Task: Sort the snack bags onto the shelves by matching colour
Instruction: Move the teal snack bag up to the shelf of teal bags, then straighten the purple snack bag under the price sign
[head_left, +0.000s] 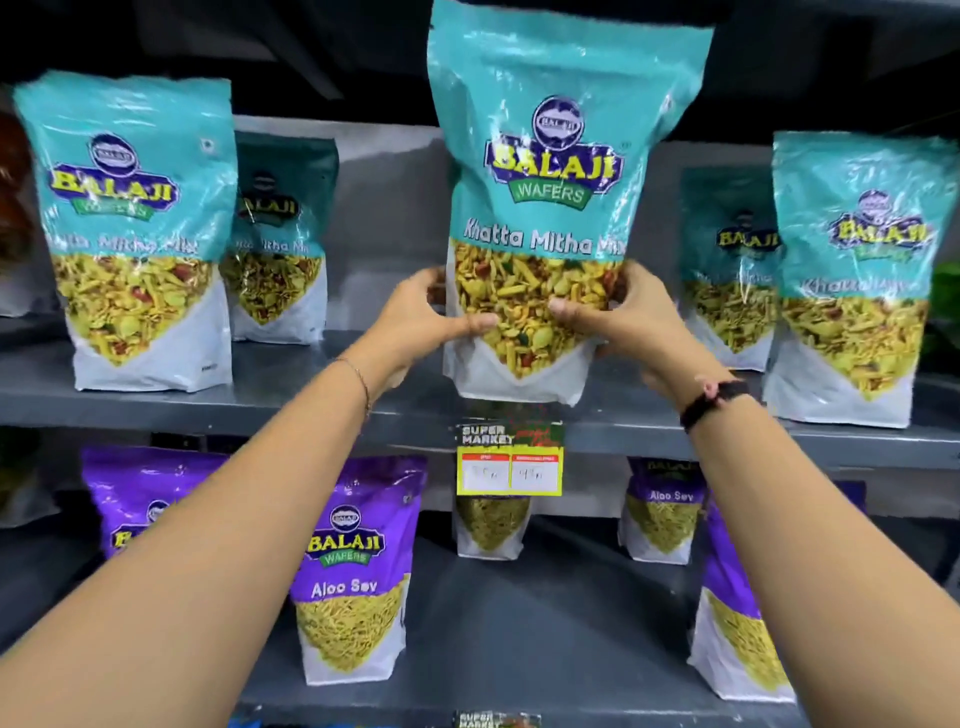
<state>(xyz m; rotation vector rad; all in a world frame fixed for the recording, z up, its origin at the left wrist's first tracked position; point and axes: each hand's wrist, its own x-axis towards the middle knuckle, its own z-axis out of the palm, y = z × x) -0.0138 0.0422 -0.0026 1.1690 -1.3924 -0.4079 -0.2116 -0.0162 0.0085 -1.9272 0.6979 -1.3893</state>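
A tall teal snack bag (550, 156) marked Khatta Mitha Mix is held upright over the middle of the upper grey shelf (322, 400). My left hand (426, 317) grips its lower left side and my right hand (618, 317) its lower right side. Its bottom edge sits at about the shelf's front lip. Other teal bags stand on this shelf: one at the left (135, 228), one behind it (283, 239), and two at the right (852, 280) (727, 270). Purple Aloo Sev bags (358, 566) (737, 613) stand on the lower shelf (519, 623).
A yellow and red price tag (509, 460) hangs from the upper shelf's front edge below the held bag. More purple bags (662, 512) stand at the back of the lower shelf. Dark reddish packs (13, 187) show at the far left edge, something green (945, 291) at the far right.
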